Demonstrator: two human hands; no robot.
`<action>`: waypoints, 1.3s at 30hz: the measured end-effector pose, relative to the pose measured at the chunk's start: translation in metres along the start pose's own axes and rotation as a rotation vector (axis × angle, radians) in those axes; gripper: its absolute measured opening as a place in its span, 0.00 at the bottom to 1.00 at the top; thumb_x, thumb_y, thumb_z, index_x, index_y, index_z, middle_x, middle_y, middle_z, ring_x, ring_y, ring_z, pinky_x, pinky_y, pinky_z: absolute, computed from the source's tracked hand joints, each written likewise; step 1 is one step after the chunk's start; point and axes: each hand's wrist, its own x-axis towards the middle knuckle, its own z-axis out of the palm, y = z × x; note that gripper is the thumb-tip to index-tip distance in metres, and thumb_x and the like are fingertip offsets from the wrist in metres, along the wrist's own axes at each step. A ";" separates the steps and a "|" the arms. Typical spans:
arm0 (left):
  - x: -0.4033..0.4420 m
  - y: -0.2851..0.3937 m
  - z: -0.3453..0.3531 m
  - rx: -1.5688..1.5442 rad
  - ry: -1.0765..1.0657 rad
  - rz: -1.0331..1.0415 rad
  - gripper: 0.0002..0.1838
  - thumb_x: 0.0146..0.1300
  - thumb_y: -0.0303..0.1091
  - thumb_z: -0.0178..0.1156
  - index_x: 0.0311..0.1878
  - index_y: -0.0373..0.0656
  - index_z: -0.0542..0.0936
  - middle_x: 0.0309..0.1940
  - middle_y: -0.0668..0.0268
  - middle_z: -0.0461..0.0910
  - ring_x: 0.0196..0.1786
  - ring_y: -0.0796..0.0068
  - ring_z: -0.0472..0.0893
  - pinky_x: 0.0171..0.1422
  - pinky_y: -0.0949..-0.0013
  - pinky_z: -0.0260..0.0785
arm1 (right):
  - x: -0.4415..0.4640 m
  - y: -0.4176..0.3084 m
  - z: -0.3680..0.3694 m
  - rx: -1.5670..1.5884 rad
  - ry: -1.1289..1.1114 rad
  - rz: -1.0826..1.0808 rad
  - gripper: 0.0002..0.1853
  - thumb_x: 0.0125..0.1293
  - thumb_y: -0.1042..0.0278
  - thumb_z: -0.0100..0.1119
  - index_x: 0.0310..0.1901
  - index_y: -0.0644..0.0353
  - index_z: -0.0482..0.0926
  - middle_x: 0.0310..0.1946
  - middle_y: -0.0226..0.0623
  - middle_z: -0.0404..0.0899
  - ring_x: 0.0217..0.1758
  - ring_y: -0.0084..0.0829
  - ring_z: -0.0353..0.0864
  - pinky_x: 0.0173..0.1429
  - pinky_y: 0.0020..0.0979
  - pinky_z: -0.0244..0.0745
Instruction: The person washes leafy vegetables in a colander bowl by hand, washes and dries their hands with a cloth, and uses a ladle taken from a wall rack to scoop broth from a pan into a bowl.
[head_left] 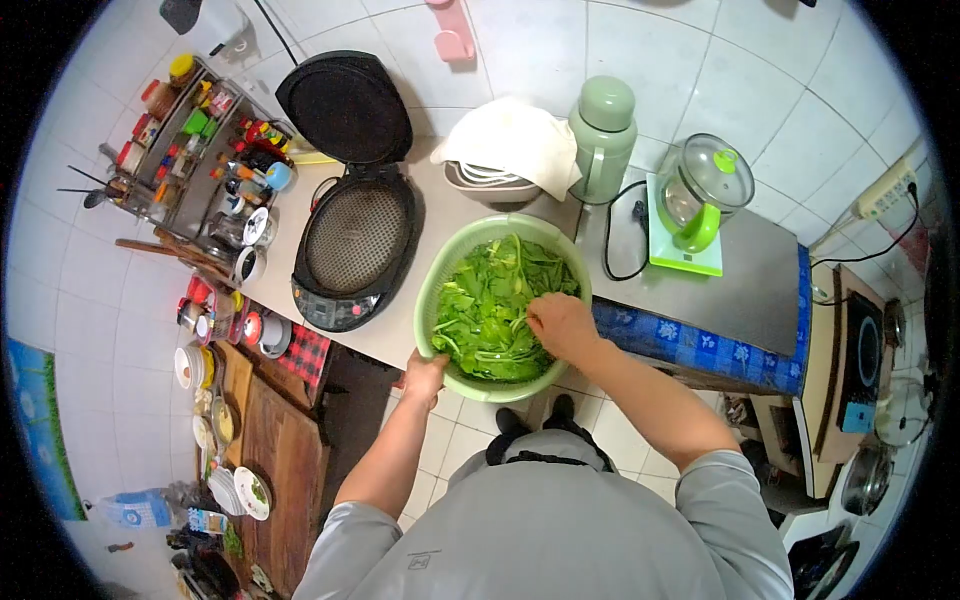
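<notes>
A light green basket full of leafy greens is at the counter's front edge, partly over the floor. My left hand grips the basket's lower left rim, its fingers closed and partly hidden under it. Over the right side of the basket, my right hand has its fingers pressed together at the leaves and stems. What those fingertips hold, if anything, is too hidden to tell.
An open black electric pan lies left of the basket. Behind stand a cloth-covered bowl and a green thermos. To the right is a glass kettle. Spice racks and a wooden board are at left.
</notes>
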 end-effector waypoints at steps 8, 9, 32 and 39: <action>0.003 0.001 0.002 0.087 0.052 0.058 0.24 0.52 0.17 0.51 0.56 0.31 0.69 0.46 0.53 0.77 0.47 0.60 0.77 0.49 0.64 0.71 | 0.003 0.026 -0.015 0.071 0.257 -0.134 0.16 0.54 0.80 0.51 0.46 0.61 0.77 0.47 0.44 0.76 0.52 0.45 0.73 0.57 0.41 0.68; 0.006 -0.003 0.000 0.096 0.054 0.069 0.24 0.52 0.17 0.51 0.55 0.31 0.70 0.46 0.53 0.77 0.47 0.60 0.77 0.49 0.64 0.71 | 0.006 0.027 -0.021 0.084 0.349 -0.142 0.17 0.55 0.81 0.50 0.47 0.61 0.77 0.47 0.45 0.76 0.52 0.46 0.73 0.59 0.41 0.67; -0.034 0.066 0.007 0.196 -0.516 0.148 0.26 0.47 0.13 0.49 0.54 0.36 0.70 0.39 0.61 0.75 0.35 0.68 0.75 0.36 0.66 0.69 | -0.173 0.001 0.020 0.636 0.529 1.035 0.17 0.54 0.73 0.55 0.47 0.69 0.76 0.38 0.56 0.80 0.44 0.47 0.80 0.48 0.40 0.74; -0.124 0.037 0.085 0.438 -1.003 0.098 0.29 0.47 0.10 0.45 0.56 0.36 0.70 0.43 0.59 0.76 0.41 0.65 0.77 0.43 0.68 0.71 | -0.356 -0.079 0.038 0.603 0.923 1.316 0.17 0.55 0.74 0.52 0.46 0.70 0.77 0.32 0.47 0.80 0.37 0.35 0.78 0.41 0.35 0.73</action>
